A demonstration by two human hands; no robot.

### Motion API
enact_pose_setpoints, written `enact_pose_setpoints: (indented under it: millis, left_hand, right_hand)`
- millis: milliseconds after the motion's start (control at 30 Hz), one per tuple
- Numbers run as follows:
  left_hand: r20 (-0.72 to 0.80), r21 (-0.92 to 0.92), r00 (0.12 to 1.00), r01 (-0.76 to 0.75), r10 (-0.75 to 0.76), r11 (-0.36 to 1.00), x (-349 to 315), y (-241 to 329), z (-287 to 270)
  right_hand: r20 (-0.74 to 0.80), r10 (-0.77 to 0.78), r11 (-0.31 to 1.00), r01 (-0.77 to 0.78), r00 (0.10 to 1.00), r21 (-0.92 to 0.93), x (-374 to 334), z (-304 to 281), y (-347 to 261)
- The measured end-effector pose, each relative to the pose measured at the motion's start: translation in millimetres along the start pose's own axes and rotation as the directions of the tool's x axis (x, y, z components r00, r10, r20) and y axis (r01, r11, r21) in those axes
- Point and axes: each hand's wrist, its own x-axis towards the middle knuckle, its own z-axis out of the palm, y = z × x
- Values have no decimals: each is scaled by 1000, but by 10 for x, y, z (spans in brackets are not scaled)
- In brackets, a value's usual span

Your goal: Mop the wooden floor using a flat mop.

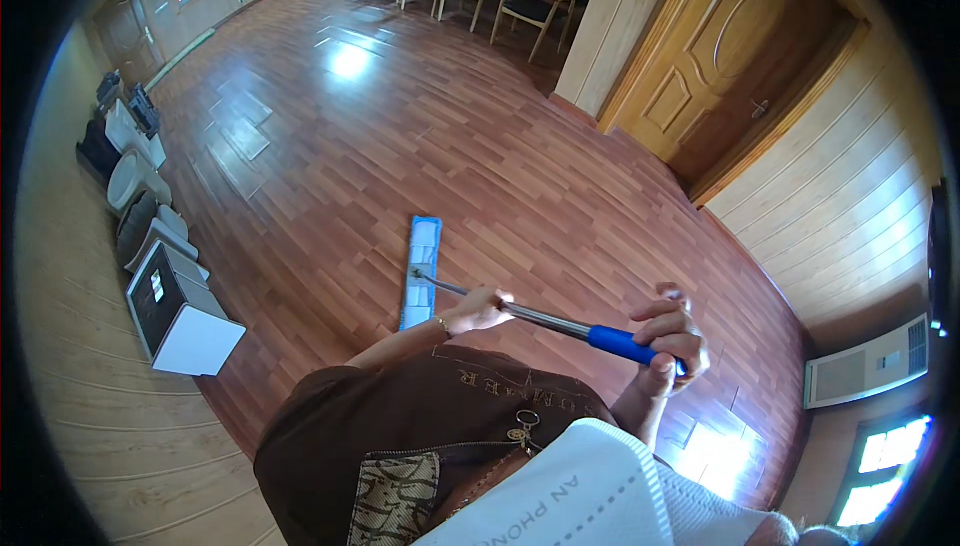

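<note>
A flat mop lies across my front, its blue and pale pad (421,276) resting on the wood-plank floor (330,216). From the pad a metal pole (548,320) runs right to a blue grip (622,343). My left hand (478,311) is closed around the pole, between the pad and the grip. At the far end of the grip is my right hand (672,344), its thumb and lower fingers around the handle while the upper fingers curl loosely.
Along the left wall stand a white box-like cabinet (198,342) and several seats or bins. Wooden chairs (530,8) line a long table at the back. To the right are a wooden door (715,56) and a white air-conditioning unit (868,364).
</note>
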Motion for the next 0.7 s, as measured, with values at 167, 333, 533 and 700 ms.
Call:
enact_pose_setpoints:
  millis: [167, 333, 533, 700]
  left_hand:
    - [-90, 124, 979, 195, -185, 973, -461, -369, -262]
    - [-167, 72, 956, 256, -241, 964, -942, -770, -508]
    - [-248, 207, 941, 284, -231, 936, -1304, -1227, -764]
    - [-241, 419, 954, 270, -180, 867, -1691, -2007, -877]
  right_hand:
    - [100, 110, 967, -130, 989, 220, -137, 396, 121]
    - [374, 228, 767, -402, 899, 500, -358, 707, 264]
    - [484, 385, 548, -617, 786, 565, -752, 1067, 351]
    - [471, 448, 465, -648, 760, 604, -1225, 1463, 356]
